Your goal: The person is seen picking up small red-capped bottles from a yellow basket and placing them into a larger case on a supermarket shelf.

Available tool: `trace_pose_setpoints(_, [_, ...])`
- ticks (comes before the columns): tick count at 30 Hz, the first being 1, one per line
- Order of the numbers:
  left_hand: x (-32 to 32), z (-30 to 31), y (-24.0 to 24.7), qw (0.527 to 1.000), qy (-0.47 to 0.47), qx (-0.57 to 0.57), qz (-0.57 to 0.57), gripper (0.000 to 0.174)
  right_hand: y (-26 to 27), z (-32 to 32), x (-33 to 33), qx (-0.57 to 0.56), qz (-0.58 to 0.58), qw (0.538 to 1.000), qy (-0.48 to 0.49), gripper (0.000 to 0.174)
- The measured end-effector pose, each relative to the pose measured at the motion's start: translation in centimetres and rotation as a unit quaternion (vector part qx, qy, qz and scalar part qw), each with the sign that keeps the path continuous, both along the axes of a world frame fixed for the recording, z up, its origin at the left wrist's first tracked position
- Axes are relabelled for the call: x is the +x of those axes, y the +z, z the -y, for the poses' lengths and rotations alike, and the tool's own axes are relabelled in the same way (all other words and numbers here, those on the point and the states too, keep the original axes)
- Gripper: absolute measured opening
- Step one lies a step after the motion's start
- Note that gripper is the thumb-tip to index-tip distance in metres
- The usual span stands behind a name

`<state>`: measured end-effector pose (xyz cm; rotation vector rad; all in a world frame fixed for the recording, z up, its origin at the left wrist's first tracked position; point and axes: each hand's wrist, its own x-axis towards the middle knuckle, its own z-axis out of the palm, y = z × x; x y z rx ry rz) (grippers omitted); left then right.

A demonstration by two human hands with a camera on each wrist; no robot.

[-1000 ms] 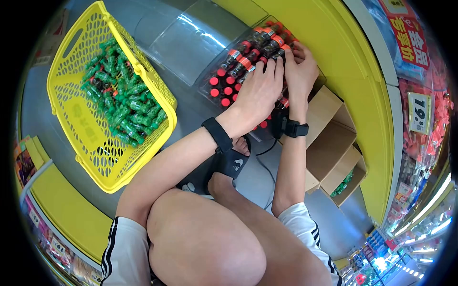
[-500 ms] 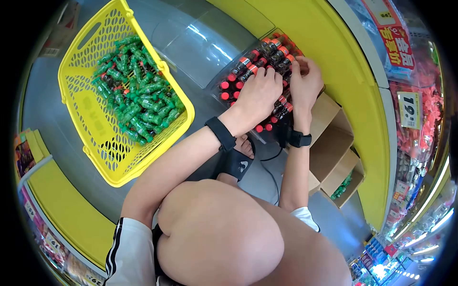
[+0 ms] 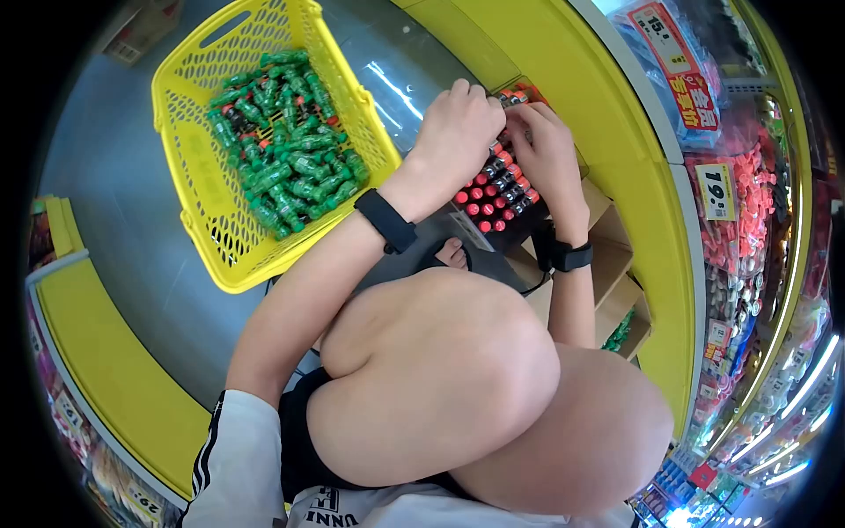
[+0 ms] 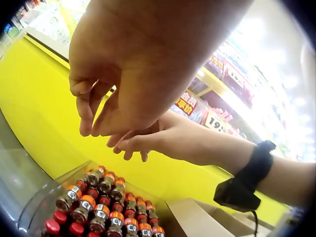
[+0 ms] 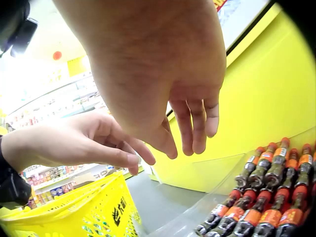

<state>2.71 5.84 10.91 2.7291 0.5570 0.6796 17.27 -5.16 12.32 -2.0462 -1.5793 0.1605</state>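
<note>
My left hand hovers over the small dark bottles with red caps and orange labels. Its fingers bend loosely toward the thumb, and nothing shows between them in either wrist view. Beside it is my right hand, its fingers hanging relaxed above the same bottles, holding nothing. The bottles lie in rows in a clear plastic bin, some with caps upward. In the head view both hands cover part of the bin. Small green bottles fill much of a yellow basket left of the hands.
Open cardboard boxes stand right of the bin, one with green bottles inside. A yellow shelf base curves behind the bin. Packed shelves with price tags line the right. A cable runs from the right wrist camera.
Both hands have lifted off the bottles, the left rising furthest, toward the bin's far side. The head view has shifted, so the basket and bin appear further right.
</note>
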Motion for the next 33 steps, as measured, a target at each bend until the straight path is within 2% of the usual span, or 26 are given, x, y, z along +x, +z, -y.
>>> trace_pose_setpoints(3, [-3.2, -1.5, 0.9, 0.999, 0.035, -0.005, 0.013, 0.015, 1.1, -2.3, -2.6, 0.013, 0.007, 0.999, 0.047, 0.015])
trace_pose_setpoints(5, [-5.4, -2.9, 1.0, 0.997, 0.067, 0.041, 0.028, 0.019, 1.6, -4.3, -4.5, 0.010, 0.000, 0.998, 0.067, 0.017])
trace_pose_setpoints(8, [-8.5, -4.9, 0.6, 0.995, 0.096, 0.014, 0.012, 0.019, 1.5, -6.9, -6.9, 0.034, 0.106, 0.982, 0.152, 0.017])
trace_pose_setpoints(11, [-11.2, -5.9, 0.7, 0.992, 0.125, -0.032, -0.010, 0.020, 0.9, -9.2, -8.7, 0.040, 0.140, 0.969, 0.197, 0.017])
trace_pose_setpoints(14, [-13.1, -7.0, -0.1, 0.986, 0.151, -0.043, -0.055, 0.025, 0.0, -11.3, -10.4, 0.025, 0.151, 0.964, 0.218, 0.020])
trace_pose_setpoints(19, [-15.8, -9.1, -2.5, 0.981, 0.184, -0.050, -0.039, 0.024, -0.8, -14.5, -13.5, 0.027, 0.165, 0.954, 0.250, 0.024])
trace_pose_setpoints(21, [-16.9, -10.0, -3.1, 0.982, 0.183, -0.043, -0.009, 0.012, -1.0, -15.9, -14.7, -0.074, 0.163, 0.948, 0.264, 0.024])
trace_pose_setpoints(22, [-17.5, -10.6, -3.2, 0.983, 0.176, -0.055, -0.015, 0.011, -1.4, -16.7, -15.2, -0.073, 0.162, 0.947, 0.267, 0.024])
trace_pose_setpoints(24, [-18.3, -11.6, -3.8, 0.979, 0.187, -0.081, -0.027, 0.011, -2.7, -18.5, -15.9, -0.149, 0.146, 0.933, 0.293, 0.024])
trace_pose_setpoints(25, [-18.6, -12.3, -4.1, 0.974, 0.196, -0.106, -0.037, 0.011, -3.8, -19.6, -16.2, -0.149, 0.145, 0.932, 0.295, 0.024])
trace_pose_setpoints(27, [-19.1, -13.2, -4.7, 0.970, 0.199, -0.115, -0.081, 0.010, -5.4, -21.3, -17.2, -0.217, 0.163, 0.918, 0.290, 0.023])
trace_pose_setpoints(29, [-19.5, -13.7, -5.2, 0.965, 0.191, -0.135, -0.121, 0.010, -6.0, -21.8, -18.2, -0.238, 0.167, 0.913, 0.285, 0.021])
trace_pose_setpoints(31, [-19.6, -14.5, -6.3, 0.959, 0.196, -0.153, -0.132, 0.010, -7.1, -22.5, -19.0, -0.258, 0.171, 0.909, 0.277, 0.020])
trace_pose_setpoints(33, [-19.3, -15.5, -7.5, 0.955, 0.200, -0.170, -0.141, 0.010, -8.3, -23.3, -19.6, -0.325, 0.184, 0.887, 0.270, 0.020])
